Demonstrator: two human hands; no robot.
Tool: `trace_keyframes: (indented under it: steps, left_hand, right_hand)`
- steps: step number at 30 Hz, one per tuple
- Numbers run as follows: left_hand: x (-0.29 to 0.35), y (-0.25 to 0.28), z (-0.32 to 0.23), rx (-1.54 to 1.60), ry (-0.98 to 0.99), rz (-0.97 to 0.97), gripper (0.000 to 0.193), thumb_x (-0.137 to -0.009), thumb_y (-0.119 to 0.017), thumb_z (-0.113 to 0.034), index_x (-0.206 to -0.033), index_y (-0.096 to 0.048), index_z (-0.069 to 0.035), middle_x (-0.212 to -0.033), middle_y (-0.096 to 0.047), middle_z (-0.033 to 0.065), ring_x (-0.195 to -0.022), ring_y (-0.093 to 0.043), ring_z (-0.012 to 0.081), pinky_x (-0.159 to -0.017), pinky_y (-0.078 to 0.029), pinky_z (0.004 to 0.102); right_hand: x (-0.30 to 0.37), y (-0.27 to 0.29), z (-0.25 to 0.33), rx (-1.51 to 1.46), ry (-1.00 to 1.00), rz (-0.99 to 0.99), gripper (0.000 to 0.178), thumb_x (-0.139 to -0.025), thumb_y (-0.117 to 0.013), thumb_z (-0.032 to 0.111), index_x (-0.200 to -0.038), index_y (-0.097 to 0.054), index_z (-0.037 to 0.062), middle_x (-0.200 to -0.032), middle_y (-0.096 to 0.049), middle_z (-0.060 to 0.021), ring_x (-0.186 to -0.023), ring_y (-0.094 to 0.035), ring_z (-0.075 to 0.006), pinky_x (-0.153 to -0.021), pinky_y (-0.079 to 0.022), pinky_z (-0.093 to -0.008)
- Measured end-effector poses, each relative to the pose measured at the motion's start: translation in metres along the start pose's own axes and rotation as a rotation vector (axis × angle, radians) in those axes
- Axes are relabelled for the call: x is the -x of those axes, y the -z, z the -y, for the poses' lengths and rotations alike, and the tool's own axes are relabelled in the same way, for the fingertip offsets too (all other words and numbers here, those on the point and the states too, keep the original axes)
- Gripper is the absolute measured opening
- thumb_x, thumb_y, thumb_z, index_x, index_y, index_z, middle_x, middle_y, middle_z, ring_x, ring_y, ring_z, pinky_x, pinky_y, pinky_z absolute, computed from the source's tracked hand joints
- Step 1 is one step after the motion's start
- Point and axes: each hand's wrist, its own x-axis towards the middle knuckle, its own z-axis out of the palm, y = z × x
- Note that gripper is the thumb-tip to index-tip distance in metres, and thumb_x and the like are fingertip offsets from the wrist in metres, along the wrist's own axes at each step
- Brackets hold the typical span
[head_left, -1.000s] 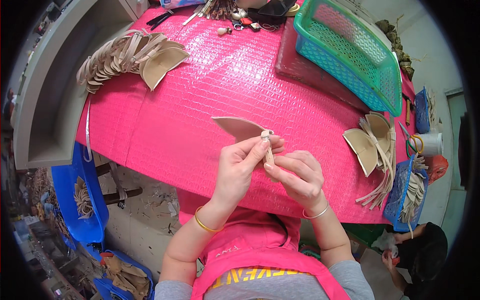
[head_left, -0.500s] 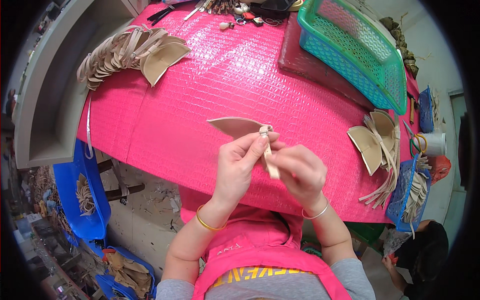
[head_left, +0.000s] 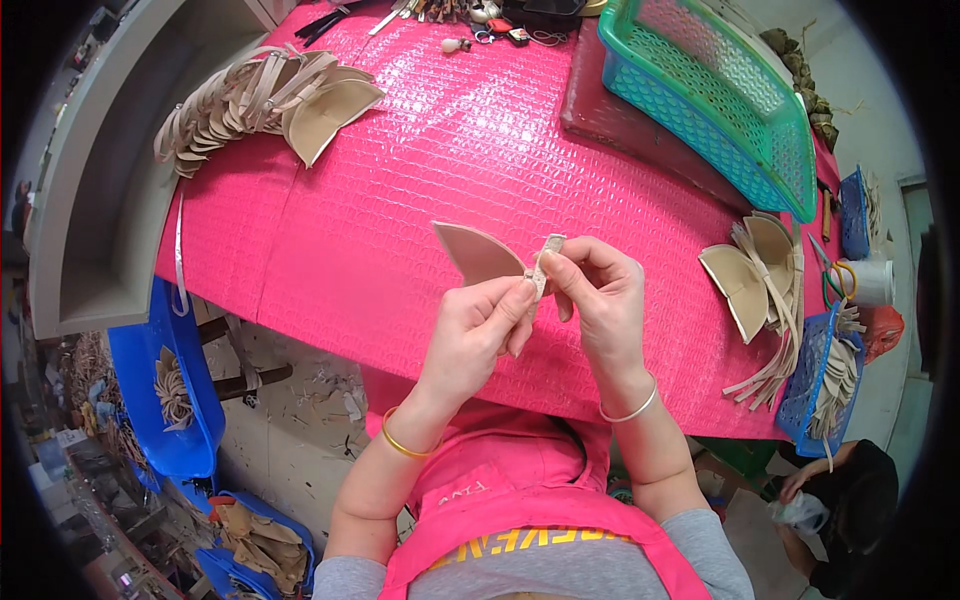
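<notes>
Near the middle of the table, my left hand (head_left: 465,328) is closed in a pinch on a beige leather piece (head_left: 480,255), whose pointed, curved flap sticks out beyond the fingers to the far left. A narrow strap (head_left: 553,243) of the same pale leather rises from that pinch. My right hand (head_left: 610,305) grips this strap between thumb and fingers, its short end showing above the thumb. Fingers cover the spot where strap and flap meet. Both hands hover over the pink table cover (head_left: 370,250), near its front edge.
A row of similar strapped pieces (head_left: 245,105) lies far left, more pieces (head_left: 745,280) at right. A green basket (head_left: 690,110) rests on a dark red block. Scissors (head_left: 838,282) and a blue basket (head_left: 810,375) are at the right edge. Another person (head_left: 850,510) is at lower right.
The strap end, which hung toward me, now points away from me. My right hand has turned upward and moved its grip along with it. The flap has tilted slightly.
</notes>
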Motion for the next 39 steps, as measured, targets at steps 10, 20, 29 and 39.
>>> trace_keyframes:
  steps: [10,20,29,39]
  left_hand:
    - [0.005,0.008,-0.002,0.370,0.070,-0.013,0.025,-0.088,-0.044,-0.017,-0.093,-0.058,0.003,-0.061,-0.055,0.0026,-0.045,-0.038,0.0025,-0.040,-0.028,0.0162]
    - [0.007,0.009,0.006,0.169,-0.076,-0.089,0.025,-0.087,-0.043,-0.011,-0.098,-0.054,0.008,-0.085,-0.060,0.0138,-0.076,-0.061,0.0189,-0.067,-0.050,0.0273]
    - [0.020,0.010,-0.010,-0.171,-0.184,-0.051,0.021,-0.082,-0.051,-0.003,-0.101,-0.056,0.004,-0.070,-0.059,0.0024,-0.057,-0.051,0.0053,-0.050,-0.042,0.0175]
    - [0.007,0.015,-0.012,-0.265,-0.157,-0.186,0.037,-0.077,-0.052,0.004,-0.114,-0.048,0.000,-0.082,-0.062,0.0085,-0.071,-0.058,0.0106,-0.059,-0.047,0.0206]
  right_hand:
    - [0.007,0.013,0.003,0.645,0.856,0.279,0.025,-0.058,-0.061,0.002,-0.081,-0.063,0.0085,-0.070,-0.058,-0.0059,-0.056,-0.055,-0.0185,-0.049,-0.045,-0.0263]
    - [0.015,0.008,0.003,0.744,1.051,0.373,0.023,-0.057,-0.063,0.006,-0.080,-0.062,0.0072,-0.071,-0.059,-0.0028,-0.055,-0.055,-0.0147,-0.048,-0.044,-0.0245]
    - [0.011,-0.014,0.008,0.008,0.141,0.068,0.006,-0.079,-0.056,0.005,-0.080,-0.058,-0.0004,-0.072,-0.060,-0.0031,-0.059,-0.054,-0.0071,-0.048,-0.043,-0.0208]
    - [0.019,-0.016,-0.003,-0.700,-0.476,0.268,0.010,-0.081,-0.055,0.008,-0.074,-0.047,0.0068,-0.062,-0.052,-0.0027,-0.042,-0.040,-0.0050,-0.034,-0.027,-0.0167]
